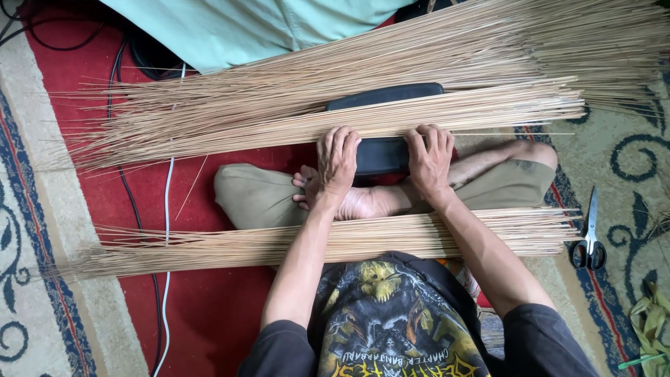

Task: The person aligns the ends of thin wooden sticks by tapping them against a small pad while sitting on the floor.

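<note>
A red and cream patterned carpet [209, 314] covers the floor and bears long bundles of thin pale sticks [209, 248], black-handled scissors [590, 241], black and white cables [166, 209] and green leaf scraps [649, 318].
</note>
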